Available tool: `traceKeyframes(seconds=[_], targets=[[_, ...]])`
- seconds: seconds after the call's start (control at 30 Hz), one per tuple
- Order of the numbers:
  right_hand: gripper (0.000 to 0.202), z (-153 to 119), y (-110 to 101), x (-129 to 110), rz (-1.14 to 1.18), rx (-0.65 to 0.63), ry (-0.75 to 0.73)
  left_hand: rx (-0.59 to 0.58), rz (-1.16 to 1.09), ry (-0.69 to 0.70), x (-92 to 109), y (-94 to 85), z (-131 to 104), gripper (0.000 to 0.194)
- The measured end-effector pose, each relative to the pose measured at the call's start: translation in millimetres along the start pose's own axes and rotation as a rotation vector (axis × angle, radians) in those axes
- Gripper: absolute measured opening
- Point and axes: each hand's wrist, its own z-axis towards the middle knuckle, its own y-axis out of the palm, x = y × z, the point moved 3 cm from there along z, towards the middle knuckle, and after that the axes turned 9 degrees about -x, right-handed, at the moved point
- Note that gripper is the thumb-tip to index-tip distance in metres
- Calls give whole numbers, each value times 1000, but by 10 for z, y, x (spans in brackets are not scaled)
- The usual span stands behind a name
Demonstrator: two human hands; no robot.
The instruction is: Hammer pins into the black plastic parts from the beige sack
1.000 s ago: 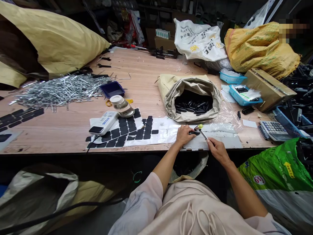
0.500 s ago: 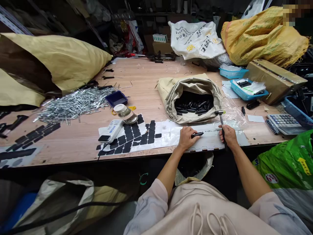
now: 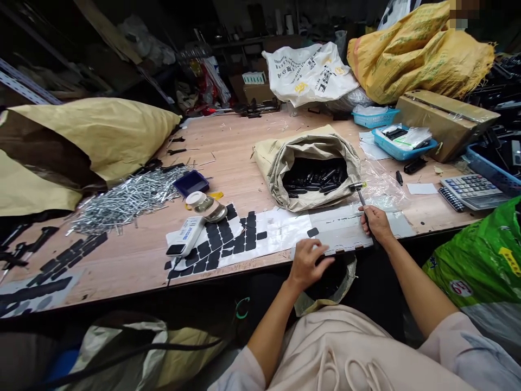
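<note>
My right hand (image 3: 376, 224) is wrapped round the dark handle of a small hammer (image 3: 363, 202), its metal head raised beside the mouth of a beige sack (image 3: 271, 163). Inside the sack lie several glossy black parts (image 3: 319, 179). My left hand (image 3: 308, 264) is over the table's front edge, thumb and fingers apart, holding nothing. Just above it a black pad (image 3: 312, 232) lies on the white sheet. A grey-white board (image 3: 345, 231) lies between my hands. Below the edge is an open bag (image 3: 345, 285), partly hidden by my left hand.
Left of my hands are black pads on sheets (image 3: 215, 236), a white device (image 3: 187, 236), a jar (image 3: 207, 206), a blue tray (image 3: 191, 183) and a pile of metal rods (image 3: 130, 201). To the right are a calculator (image 3: 472, 190), blue baskets (image 3: 402, 152) and a green bag (image 3: 480, 255).
My left hand has let go of the black part, which is no longer seen, and has moved down toward me with its fingers spread. My right hand still holds the hammer. The view has shifted slightly.
</note>
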Motion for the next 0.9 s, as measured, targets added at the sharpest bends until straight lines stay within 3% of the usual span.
traceKeyframes(seconds=[0.17,0.23,0.3,0.4,0.5,0.7,0.9], targets=[[37,-8,3,-12,-10,-6,6,142,-15,-282,-620,-306,1091,23],[37,-14,6,-24,-11,-5,14,109,61,-459,-863,-411,1410,26],[36,-19,9,-34,-14,-1,21,61,185,-663,-1045,-488,1581,27],[36,-18,12,-40,-13,2,19,-48,309,-952,-1203,-520,1619,28],[35,-12,12,-38,-13,-1,14,-154,345,-1089,-1267,-477,1576,31],[37,-16,8,-35,-10,-1,18,-198,377,-1109,-1301,-414,1568,38],[36,-4,9,-7,-4,0,7,-72,224,-1114,-1383,-481,1502,36]])
